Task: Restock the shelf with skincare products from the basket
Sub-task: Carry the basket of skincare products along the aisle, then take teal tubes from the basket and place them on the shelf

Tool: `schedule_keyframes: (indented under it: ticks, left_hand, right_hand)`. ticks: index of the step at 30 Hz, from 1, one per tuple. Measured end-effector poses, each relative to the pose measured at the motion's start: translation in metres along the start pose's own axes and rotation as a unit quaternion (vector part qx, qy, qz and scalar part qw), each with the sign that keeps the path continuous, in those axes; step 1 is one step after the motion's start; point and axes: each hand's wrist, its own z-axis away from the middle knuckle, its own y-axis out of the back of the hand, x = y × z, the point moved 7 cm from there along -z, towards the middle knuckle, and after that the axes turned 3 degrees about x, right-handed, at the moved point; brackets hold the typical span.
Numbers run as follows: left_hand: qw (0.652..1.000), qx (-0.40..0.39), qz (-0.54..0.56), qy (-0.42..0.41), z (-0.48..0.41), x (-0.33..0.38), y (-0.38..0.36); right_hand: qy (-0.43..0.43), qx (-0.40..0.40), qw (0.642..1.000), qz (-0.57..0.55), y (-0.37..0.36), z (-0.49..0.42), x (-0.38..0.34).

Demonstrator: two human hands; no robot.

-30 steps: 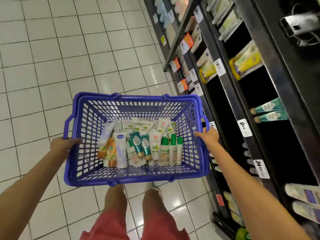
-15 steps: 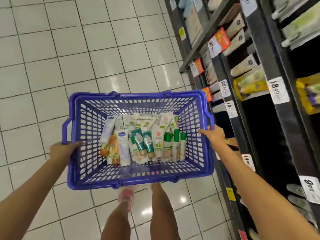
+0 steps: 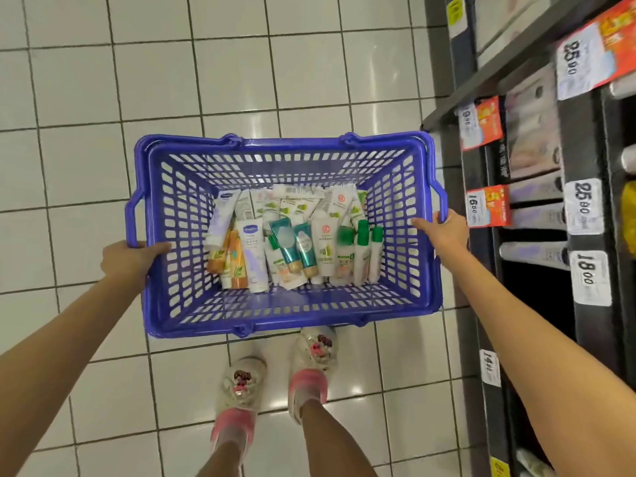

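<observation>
1. Fingers (image 3: pixel 421 223) of the right hand (image 3: pixel 444 232) are curled over the right rim of the blue basket (image 3: pixel 292 141), with one digit inside the mesh wall. The left hand (image 3: pixel 127 259) grips the left rim, thumb lying over the edge. Its other fingers are hidden beneath the rim.
2. Both hands are occupied by the basket alone. Neither holds a product.
3. I see the basket held level between the two hands, above the tiled floor (image 3: pixel 241 63) and just ahead of the shoes (image 3: pixel 241 383). Its right wall sits just beside the shelf (image 3: pixel 564 132).
4. Skincare tubes (image 3: pixel 292 242) lie flat in a loose pile on the basket bottom, most caps pointing toward the near wall. White, teal, orange and green-capped types are mixed together.
5. I judge the step in hand to be positioning the basket at the shelf. No stocking has begun.
6. Recommended procedure: hold the rim level so the pile does not slide into one corner.
7. One hand must be freed before any pick. Either lower the basket to the floor close to the shelf base, or transfer the full load to the left hand first.
8. The right hand is nearer the shelf, so I would use it for placing.
9. Read the price tags (image 3: pixel 590 278) before picking. A dark bay near the lower tag looks unfilled, though its depth is not visible.
10. Risk: releasing one side early would tip the basket and spill the tubes.
</observation>
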Motion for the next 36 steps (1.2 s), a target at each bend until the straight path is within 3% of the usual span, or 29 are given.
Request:
schedule_keyframes:
  ticks: [6,12,18,20,22,23,25,26,27,29,32,36]
  left_hand:
    - [0.999,0.016,-0.041,-0.002,-0.023,0.005,-0.014]
    - [0.998,-0.004,0.012,0.059,-0.04,-0.01,-0.029]
    - [0.999,0.01,-0.029,0.036,-0.038,-0.01,-0.034]
    - [0.991,0.104,-0.081,-0.011,-0.024,-0.004,-0.024]
    - [0.958,0.211,-0.115,-0.155,0.006,0.014,-0.018]
    - [0.94,0.211,-0.115,-0.242,0.025,0.024,-0.027]
    - [0.925,0.084,-0.098,-0.357,0.055,0.034,-0.073]
    - [0.926,-0.01,-0.092,-0.366,0.065,0.036,-0.105]
    - [0.931,-0.088,-0.082,-0.343,0.071,0.036,-0.134]
    - [0.956,-0.167,-0.043,-0.236,0.068,0.034,-0.181]
    - [0.979,-0.144,-0.018,-0.142,0.056,0.03,-0.226]
    - [0.992,-0.069,-0.066,-0.082,0.035,0.022,-0.248]
  right_hand:
    - [0.007,-0.022,0.999,0.032,-0.03,-0.024,-0.01]
    - [0.049,-0.026,0.996,0.07,-0.039,-0.026,-0.019]
    - [0.057,0.01,0.995,0.078,-0.038,-0.018,-0.019]
    - [0.089,0.1,0.987,0.091,-0.03,-0.003,-0.026]
    - [0.158,0.201,0.962,0.1,-0.025,0.029,-0.036]
    - [0.187,0.21,0.957,0.07,-0.031,0.048,-0.039]
    - [0.2,0.141,0.97,-0.004,-0.06,0.075,-0.036]
    - [0.186,0.087,0.978,-0.023,-0.08,0.084,-0.033]
    - [0.162,0.03,0.986,-0.033,-0.101,0.09,-0.029]
    - [0.098,-0.068,0.992,-0.051,-0.138,0.093,-0.021]
    - [0.035,-0.126,0.989,-0.074,-0.172,0.085,-0.005]
    - [-0.048,-0.15,0.983,-0.092,-0.193,0.066,0.019]
